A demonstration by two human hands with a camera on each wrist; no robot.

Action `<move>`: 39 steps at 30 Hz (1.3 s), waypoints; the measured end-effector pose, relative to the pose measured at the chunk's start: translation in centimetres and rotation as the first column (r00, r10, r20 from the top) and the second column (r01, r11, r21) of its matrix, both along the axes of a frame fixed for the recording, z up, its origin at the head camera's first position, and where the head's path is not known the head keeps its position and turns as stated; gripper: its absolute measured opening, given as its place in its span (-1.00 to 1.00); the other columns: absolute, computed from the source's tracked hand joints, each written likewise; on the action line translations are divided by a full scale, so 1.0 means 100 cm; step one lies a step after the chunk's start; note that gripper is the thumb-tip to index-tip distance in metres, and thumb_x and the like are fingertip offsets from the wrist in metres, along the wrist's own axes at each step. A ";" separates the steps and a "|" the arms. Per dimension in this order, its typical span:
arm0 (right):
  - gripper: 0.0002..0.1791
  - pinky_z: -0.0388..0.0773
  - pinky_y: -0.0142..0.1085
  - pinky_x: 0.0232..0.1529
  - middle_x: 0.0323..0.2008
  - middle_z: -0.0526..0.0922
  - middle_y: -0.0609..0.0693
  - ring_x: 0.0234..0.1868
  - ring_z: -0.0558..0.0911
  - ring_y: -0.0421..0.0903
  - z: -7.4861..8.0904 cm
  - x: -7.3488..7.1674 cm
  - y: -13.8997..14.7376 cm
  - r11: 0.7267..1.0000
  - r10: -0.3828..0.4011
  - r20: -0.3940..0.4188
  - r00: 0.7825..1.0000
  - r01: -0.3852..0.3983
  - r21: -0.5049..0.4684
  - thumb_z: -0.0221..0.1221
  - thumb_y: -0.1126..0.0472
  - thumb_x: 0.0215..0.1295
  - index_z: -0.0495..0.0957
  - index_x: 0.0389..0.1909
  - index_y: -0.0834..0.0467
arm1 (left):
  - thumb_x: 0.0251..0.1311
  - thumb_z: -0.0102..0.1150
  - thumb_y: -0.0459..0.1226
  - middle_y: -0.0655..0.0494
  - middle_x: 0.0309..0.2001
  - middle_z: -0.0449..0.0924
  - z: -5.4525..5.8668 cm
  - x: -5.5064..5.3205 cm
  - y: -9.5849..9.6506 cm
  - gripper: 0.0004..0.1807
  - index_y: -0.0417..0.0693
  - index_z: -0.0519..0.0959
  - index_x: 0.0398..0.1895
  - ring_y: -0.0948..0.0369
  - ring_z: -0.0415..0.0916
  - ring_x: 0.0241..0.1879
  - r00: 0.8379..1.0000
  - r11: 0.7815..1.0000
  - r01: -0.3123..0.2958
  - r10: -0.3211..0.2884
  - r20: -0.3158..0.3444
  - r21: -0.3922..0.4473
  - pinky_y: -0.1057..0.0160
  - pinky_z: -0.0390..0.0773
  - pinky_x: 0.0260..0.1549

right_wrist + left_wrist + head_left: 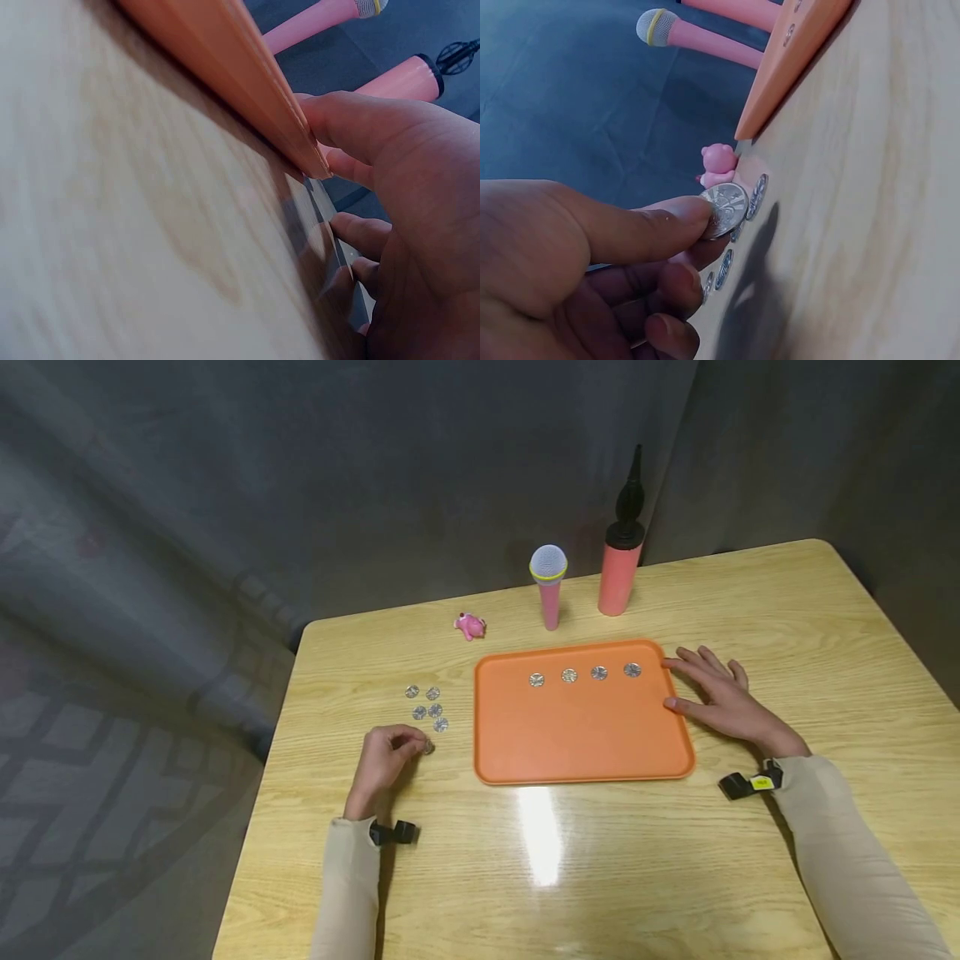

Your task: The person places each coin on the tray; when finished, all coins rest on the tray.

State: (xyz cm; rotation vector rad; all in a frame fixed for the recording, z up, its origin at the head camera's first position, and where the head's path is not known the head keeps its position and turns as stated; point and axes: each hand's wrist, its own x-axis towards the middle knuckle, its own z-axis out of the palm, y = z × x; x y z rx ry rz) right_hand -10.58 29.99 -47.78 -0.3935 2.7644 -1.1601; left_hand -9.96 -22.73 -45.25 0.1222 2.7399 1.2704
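Observation:
My left hand (386, 762) pinches a silver coin (727, 209) between thumb and index finger, just above the table. Beyond it, several more coins (435, 711) lie loosely grouped on the wood, left of an orange tray (577, 752). Inside the tray, near its far edge, a row of coins (569, 676) is spread from the middle toward the right. My right hand (720, 697) is at the tray's right edge, fingers loosely extended, with thumb and index fingertips at the rim.
Behind the tray stand a pink toy microphone (551, 602) and a pink hand pump (619, 577) with a black nozzle. A small pink figurine (470, 626) sits at the back left. Dark curtains (450, 485) hang close behind the table.

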 end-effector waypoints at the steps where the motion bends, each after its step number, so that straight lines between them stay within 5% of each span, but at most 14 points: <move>1: -0.25 -0.55 0.35 0.42 0.55 0.00 0.38 0.60 -0.24 0.38 0.000 0.000 0.000 1.000 0.000 -0.001 1.000 0.000 0.001 0.27 0.08 0.32 0.23 0.49 0.11 | 0.16 0.31 -0.47 -0.16 -0.29 0.77 0.000 -0.001 0.000 -0.93 -0.24 0.74 -0.31 0.29 0.58 -0.39 1.000 1.000 -0.002 0.002 -0.001 0.001 0.47 0.51 -0.41; 11: -0.23 -0.62 0.35 0.42 0.56 -0.02 0.37 0.61 -0.27 0.35 0.000 -0.001 0.000 1.000 0.008 0.015 1.000 -0.008 0.003 0.25 0.06 0.34 0.20 0.51 0.09 | 0.19 0.29 -0.48 -0.19 -0.37 0.73 0.011 -0.011 0.008 -0.93 -0.30 0.73 -0.32 0.32 0.44 -0.54 0.999 1.000 0.027 -0.027 -0.039 0.001 0.44 0.41 -0.56; 19: -0.23 -0.62 0.34 0.42 0.57 -0.02 0.36 0.61 -0.28 0.34 -0.001 -0.002 0.001 1.000 0.008 0.015 1.000 -0.008 0.003 0.26 0.06 0.33 0.20 0.51 0.08 | 0.18 0.29 -0.49 -0.23 -0.38 0.73 0.017 -0.021 0.016 -0.93 -0.32 0.73 -0.30 0.14 0.53 -0.54 0.996 0.998 0.055 -0.054 -0.073 0.019 0.46 0.37 -0.61; 26: -0.23 -0.62 0.34 0.42 0.56 -0.02 0.36 0.61 -0.27 0.34 -0.001 -0.002 0.000 1.000 0.004 0.014 1.000 -0.004 0.004 0.27 0.06 0.33 0.21 0.51 0.08 | 0.20 0.29 -0.47 -0.21 -0.35 0.72 0.019 -0.032 0.027 -0.93 -0.30 0.74 -0.30 0.31 0.41 -0.53 0.996 0.998 0.058 -0.056 -0.071 0.028 0.46 0.35 -0.56; 39: -0.23 -0.61 0.35 0.42 0.56 -0.02 0.37 0.61 -0.27 0.35 0.000 -0.001 0.000 1.000 0.004 0.013 1.000 -0.004 0.004 0.25 0.06 0.35 0.20 0.51 0.08 | 0.25 0.27 -0.41 -0.19 -0.36 0.71 0.027 -0.053 0.046 -0.91 -0.25 0.75 -0.29 0.25 0.38 -0.52 0.999 0.995 0.032 -0.028 -0.046 0.092 0.41 0.37 -0.54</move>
